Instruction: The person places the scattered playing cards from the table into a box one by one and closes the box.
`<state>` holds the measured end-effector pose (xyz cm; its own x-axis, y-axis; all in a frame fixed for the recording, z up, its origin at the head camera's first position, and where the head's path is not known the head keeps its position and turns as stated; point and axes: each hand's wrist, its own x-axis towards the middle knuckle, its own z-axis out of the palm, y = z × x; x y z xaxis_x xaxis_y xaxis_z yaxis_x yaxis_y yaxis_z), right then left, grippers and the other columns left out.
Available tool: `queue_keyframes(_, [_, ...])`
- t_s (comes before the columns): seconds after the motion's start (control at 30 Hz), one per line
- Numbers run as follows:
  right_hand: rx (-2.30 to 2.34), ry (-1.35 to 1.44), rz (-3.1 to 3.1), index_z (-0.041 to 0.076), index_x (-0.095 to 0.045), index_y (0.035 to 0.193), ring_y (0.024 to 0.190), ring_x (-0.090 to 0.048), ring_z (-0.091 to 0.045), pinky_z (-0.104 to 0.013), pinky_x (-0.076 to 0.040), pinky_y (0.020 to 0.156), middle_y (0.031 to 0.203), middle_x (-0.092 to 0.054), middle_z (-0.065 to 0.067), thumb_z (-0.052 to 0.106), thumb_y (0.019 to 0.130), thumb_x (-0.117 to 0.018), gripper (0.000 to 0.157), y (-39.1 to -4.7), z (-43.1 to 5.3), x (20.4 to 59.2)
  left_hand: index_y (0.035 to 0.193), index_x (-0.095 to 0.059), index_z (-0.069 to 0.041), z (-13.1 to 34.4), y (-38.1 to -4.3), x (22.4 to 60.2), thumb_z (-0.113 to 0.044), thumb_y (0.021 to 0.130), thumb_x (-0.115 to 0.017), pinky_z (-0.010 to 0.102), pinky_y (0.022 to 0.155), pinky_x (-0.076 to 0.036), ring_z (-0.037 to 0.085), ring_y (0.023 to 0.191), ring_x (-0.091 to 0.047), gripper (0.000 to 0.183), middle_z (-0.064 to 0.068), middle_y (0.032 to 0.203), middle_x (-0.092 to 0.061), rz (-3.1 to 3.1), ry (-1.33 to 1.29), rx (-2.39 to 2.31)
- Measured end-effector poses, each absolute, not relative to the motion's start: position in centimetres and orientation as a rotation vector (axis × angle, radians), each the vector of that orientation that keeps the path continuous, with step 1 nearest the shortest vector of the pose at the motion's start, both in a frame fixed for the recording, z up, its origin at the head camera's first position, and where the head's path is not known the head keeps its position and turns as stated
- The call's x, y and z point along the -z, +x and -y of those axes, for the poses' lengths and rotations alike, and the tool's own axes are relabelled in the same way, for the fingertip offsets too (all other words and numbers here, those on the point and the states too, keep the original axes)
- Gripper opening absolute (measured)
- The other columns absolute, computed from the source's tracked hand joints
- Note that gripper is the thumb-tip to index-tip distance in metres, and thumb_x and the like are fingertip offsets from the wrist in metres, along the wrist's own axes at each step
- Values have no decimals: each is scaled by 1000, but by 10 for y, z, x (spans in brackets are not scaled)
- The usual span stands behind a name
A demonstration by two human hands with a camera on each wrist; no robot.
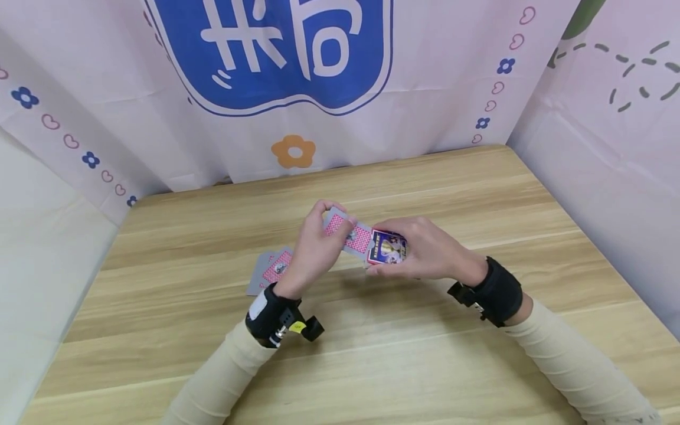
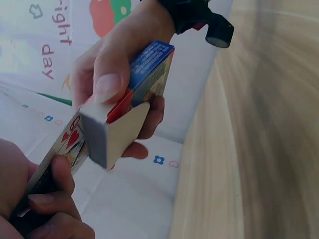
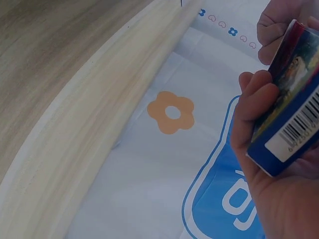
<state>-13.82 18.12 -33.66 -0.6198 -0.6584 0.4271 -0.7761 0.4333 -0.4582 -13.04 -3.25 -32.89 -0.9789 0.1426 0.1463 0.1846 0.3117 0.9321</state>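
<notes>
My left hand (image 1: 317,251) pinches a stack of playing cards (image 1: 362,238), red-checked backs facing up, between thumb and fingers. In the left wrist view, a heart card (image 2: 72,139) shows on the stack's face side. My right hand (image 1: 435,248) grips a blue and red card box (image 1: 388,248) with a trophy picture. The box's white end flap (image 2: 127,134) stands out at the end toward the cards. The cards meet this end of the box; how far they reach inside is hidden. The right wrist view shows a barcode (image 3: 296,134) on the box's far end.
More red-backed cards (image 1: 276,268) lie on the wooden table (image 1: 404,354), left of my left wrist and partly covered by it. Printed cloth (image 1: 234,141) hangs behind the table's back edge and along its sides. Each wrist wears a black strap (image 1: 502,292) with a small camera.
</notes>
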Motion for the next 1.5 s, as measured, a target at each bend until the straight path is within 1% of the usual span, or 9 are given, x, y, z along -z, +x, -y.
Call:
queue_keyframes(0.13, [-949,1241,2504,4,-62,111,67,-56,-2,-23,-52,53,90,-67,-1,45,69,-79,61,-138,-180,335,110,-46,-10,27,-127,333,-26,95,-58,26,42,-38,16,49,-51,25,8,71,-58,2479,-299,1785])
queue_keyframes(0.27, [-947,1216,2505,2,-62,111,66,-56,-2,-22,-52,52,89,-67,-2,44,68,-79,62,-138,-180,336,111,-44,-8,20,-122,338,-24,96,-56,25,44,-42,17,54,-53,25,8,75,-57,2453,-337,1813])
queue_keyframes(0.4, [-929,1191,2512,2,-62,112,68,-56,-3,-24,-52,53,91,-67,-4,46,68,-79,65,-139,-182,336,116,-43,-8,21,-121,336,-29,100,-49,33,60,-53,17,71,-61,26,9,86,-63,2497,-356,1922])
queue_keyframes(0.5, [-908,1155,2528,3,-61,114,69,-56,-4,-25,-52,55,94,-67,-4,49,68,-78,67,-142,-186,335,115,-47,-9,31,-126,330,-32,102,-41,35,75,-52,15,85,-62,27,8,97,-64,2545,-291,2017])
queue_keyframes(0.6, [-892,1135,2541,4,-61,115,71,-56,-5,-26,-51,56,95,-67,-4,50,68,-78,68,-145,-190,334,109,-53,-7,43,-132,324,-30,103,-39,29,67,-46,13,75,-55,26,6,91,-60,2604,-276,2074])
queue_keyframes(0.73, [-903,1155,2534,5,-62,114,72,-56,-6,-26,-52,57,95,-67,-4,48,67,-79,66,-146,-192,334,103,-55,-5,52,-136,322,-27,103,-42,27,54,-30,17,63,-39,25,6,76,-45,2662,-361,2150])
queue_keyframes(0.93, [-936,1172,2483,3,-63,114,77,-57,-7,-30,-54,61,98,-68,-7,39,64,-84,65,-145,-192,333,98,-56,-6,51,-137,324,-28,100,-50,27,56,-32,16,67,-41,23,4,77,-46,2658,-413,2216])
queue_keyframes(1.2, [-943,1253,2451,5,-62,115,79,-58,-6,-28,-53,61,100,-68,-5,46,67,-80,65,-144,-188,333,95,-63,-8,43,-139,331,-35,94,-57,29,57,-35,16,66,-43,28,8,83,-57,2685,-667,2274])
queue_keyframes(1.5, [-1024,1245,2414,6,-63,114,75,-58,-6,-27,-53,57,97,-67,-4,37,65,-83,62,-144,-192,330,88,-64,1,49,-148,348,-20,91,-65,29,61,-34,16,69,-40,21,2,75,-45,2421,-653,2833])
